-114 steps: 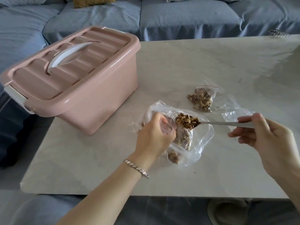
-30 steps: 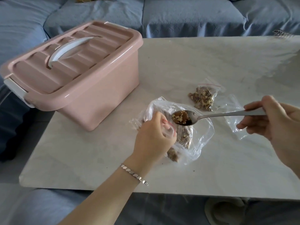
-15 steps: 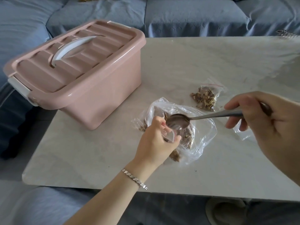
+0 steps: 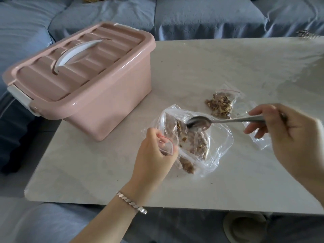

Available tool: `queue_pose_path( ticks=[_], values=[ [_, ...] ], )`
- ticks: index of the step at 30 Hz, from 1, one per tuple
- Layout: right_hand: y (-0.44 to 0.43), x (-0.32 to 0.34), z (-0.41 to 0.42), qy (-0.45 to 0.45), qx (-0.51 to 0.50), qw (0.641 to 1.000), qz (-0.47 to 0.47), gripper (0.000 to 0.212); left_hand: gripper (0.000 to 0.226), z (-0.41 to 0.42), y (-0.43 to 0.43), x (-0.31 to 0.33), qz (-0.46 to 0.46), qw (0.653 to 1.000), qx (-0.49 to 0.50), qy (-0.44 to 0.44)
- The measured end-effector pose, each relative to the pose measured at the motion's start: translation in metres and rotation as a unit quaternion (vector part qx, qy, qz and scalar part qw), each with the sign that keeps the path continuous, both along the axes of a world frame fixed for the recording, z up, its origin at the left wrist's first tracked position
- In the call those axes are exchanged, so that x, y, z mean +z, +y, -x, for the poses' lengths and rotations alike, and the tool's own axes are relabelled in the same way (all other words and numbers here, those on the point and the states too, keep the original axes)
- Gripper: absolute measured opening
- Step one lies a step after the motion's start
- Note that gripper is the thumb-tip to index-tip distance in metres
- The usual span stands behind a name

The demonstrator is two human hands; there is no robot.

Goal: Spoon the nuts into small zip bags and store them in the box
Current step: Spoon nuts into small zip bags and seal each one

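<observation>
Left fingers [image 4: 149, 135] are curling round the mouth of a small zip bag [image 4: 166, 145], pinching its red-edged rim so the opening is gaping upward. The left hand [image 4: 154, 155] is hovering low over the near part of the table [image 4: 228, 67], with a silver bracelet [image 4: 131, 202] on the wrist.

Right fingers [image 4: 257, 113] are curling over and under the handle of a spoon [image 4: 226, 120], thumb side hidden, so the exact pinch is hard to tell. The right hand [image 4: 287, 130] is holding the spoon roughly level, pointing left. The spoon bowl [image 4: 198, 122] is sitting empty above a large clear bag [image 4: 222, 142], just right of the small bag's mouth and not touching it.

Nuts [image 4: 201, 146] are lying inside the large clear bag, which is slumping open on the table between both hands. A brown clump [image 4: 188, 166] is showing below the left hand; cannot tell which bag it is in.

A filled zip bag [image 4: 220, 104] is lying flat on the table just behind the spoon. An empty zip bag [image 4: 261, 142] is lying partly under the right hand.

The pink box [image 4: 108, 102] is standing on the left part of the table, well apart from the bags, with its lid [image 4: 84, 67] on, white handle [image 4: 75, 53] lying flat, white latch [image 4: 19, 97] at the near end. A blue sofa [image 4: 192, 14] is running behind the table.
</observation>
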State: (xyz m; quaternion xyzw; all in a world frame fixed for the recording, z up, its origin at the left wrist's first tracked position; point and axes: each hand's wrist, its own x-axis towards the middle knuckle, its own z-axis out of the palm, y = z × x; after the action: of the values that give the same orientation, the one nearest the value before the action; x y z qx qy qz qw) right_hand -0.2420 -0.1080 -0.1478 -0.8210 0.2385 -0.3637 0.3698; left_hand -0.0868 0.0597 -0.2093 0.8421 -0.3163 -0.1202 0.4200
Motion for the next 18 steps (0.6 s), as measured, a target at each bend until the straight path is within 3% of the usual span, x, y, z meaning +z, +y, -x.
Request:
queue_pose_path(
  ticks=[4, 10, 18],
  values=[
    [0.000, -0.045, -0.005, 0.032, 0.016, 0.999, -0.040, 0.029, 0.022, -0.002, 0.003, -0.003, -0.038, 0.998, 0.025, 0.050],
    [0.002, -0.079, -0.022, 0.017, 0.028, 0.994, -0.104, 0.015, 0.031, 0.000, 0.004, -0.010, -0.063, 0.995, 0.029, 0.071],
    [0.013, -0.083, -0.009, 0.085, 0.030, 0.980, -0.176, 0.028, 0.031, -0.002, -0.002, -0.013, -0.074, 0.993, 0.007, 0.087]
  ],
)
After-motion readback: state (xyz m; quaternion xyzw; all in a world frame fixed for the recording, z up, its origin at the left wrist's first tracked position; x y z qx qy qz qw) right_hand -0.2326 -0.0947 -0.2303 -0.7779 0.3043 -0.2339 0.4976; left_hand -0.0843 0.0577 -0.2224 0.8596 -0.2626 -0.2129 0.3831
